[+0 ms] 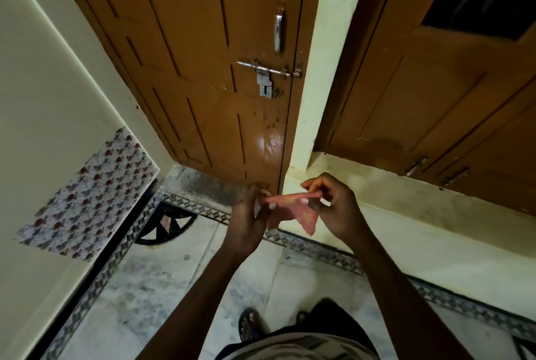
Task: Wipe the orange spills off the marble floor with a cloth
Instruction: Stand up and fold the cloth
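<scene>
Cloth (293, 210) between both hands.

Dim indoor light, door (203, 69) glare, wide-angle warping.

Both forearms are bare, with no sleeves, watch or rings showing. At the bottom centre of the frame are a pale patterned shirt (298, 346), dark trousers (333, 319), and a dark open-toed sandal (249, 326) with toes showing.
</scene>
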The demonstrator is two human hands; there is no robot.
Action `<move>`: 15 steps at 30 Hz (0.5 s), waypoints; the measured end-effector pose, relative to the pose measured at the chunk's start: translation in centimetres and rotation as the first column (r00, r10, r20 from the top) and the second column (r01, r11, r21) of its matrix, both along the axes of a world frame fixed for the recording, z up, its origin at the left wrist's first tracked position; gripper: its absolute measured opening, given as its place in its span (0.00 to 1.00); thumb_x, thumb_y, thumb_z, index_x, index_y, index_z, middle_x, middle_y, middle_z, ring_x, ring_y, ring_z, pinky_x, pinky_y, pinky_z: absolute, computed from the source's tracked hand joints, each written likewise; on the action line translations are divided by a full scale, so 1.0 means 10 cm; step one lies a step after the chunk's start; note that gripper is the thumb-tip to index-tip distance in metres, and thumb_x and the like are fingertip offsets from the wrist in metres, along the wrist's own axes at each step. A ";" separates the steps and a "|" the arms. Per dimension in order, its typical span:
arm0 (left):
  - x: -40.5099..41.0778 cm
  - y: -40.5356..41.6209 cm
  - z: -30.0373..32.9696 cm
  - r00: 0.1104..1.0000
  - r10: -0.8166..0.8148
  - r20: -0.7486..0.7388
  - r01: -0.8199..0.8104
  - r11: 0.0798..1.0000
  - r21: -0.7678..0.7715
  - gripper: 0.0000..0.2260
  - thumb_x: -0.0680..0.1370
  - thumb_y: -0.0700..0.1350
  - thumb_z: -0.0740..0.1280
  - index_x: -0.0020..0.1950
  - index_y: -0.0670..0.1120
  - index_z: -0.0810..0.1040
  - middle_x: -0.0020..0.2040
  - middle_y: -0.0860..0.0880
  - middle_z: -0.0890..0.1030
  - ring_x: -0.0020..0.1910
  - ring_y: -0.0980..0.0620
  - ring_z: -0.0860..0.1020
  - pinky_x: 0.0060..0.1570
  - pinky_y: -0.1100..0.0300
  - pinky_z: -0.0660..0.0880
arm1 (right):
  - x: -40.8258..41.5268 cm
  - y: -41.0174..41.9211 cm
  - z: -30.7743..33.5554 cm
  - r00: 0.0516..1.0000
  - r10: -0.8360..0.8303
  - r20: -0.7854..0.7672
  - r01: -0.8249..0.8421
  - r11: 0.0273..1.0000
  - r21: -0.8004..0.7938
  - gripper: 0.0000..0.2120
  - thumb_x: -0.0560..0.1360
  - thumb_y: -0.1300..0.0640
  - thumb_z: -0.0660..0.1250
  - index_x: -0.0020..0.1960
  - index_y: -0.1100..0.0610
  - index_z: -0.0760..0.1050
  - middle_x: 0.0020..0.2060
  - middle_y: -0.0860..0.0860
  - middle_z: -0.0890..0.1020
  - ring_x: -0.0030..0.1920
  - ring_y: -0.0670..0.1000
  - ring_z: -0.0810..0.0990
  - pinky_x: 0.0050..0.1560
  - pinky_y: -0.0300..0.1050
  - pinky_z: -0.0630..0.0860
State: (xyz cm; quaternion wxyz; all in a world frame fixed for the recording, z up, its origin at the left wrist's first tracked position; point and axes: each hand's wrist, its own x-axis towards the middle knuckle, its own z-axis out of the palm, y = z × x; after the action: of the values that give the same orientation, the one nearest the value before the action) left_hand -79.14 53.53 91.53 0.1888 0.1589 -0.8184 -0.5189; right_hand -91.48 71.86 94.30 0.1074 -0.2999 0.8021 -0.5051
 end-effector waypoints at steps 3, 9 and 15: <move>-0.17 0.12 0.03 0.998 -0.057 -0.023 0.059 0.990 0.125 0.05 0.84 0.44 0.67 0.57 0.47 0.73 0.46 0.63 0.82 0.44 0.63 0.80 0.43 0.68 0.75 | -0.16 0.06 0.01 0.997 -0.008 0.082 0.012 0.999 -0.043 0.12 0.77 0.63 0.75 0.46 0.52 0.74 0.37 0.39 0.77 0.39 0.44 0.75 0.43 0.42 0.74; -0.61 0.45 0.00 0.995 -0.065 -0.070 0.091 0.881 0.464 0.18 0.80 0.35 0.73 0.59 0.47 0.66 0.51 0.52 0.84 0.52 0.52 0.84 0.45 0.57 0.82 | -0.54 0.29 -0.04 0.908 -0.168 0.384 0.266 0.939 -0.219 0.14 0.75 0.63 0.77 0.57 0.57 0.76 0.50 0.52 0.84 0.51 0.49 0.86 0.43 0.46 0.84; -1.24 0.83 -0.24 0.999 0.027 0.034 -0.037 0.934 0.356 0.11 0.80 0.32 0.70 0.52 0.45 0.72 0.45 0.48 0.78 0.44 0.51 0.80 0.37 0.56 0.79 | -1.05 0.76 -0.44 0.778 -0.088 0.622 0.242 0.956 -0.167 0.38 0.65 0.75 0.80 0.67 0.46 0.77 0.54 0.54 0.87 0.55 0.58 0.87 0.43 0.61 0.86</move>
State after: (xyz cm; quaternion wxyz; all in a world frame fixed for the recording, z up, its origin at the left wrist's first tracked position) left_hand -91.54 61.83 89.13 0.1538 0.2113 -0.7109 -0.6530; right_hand -101.98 79.49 89.88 0.2776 -0.0603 0.6819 -0.6740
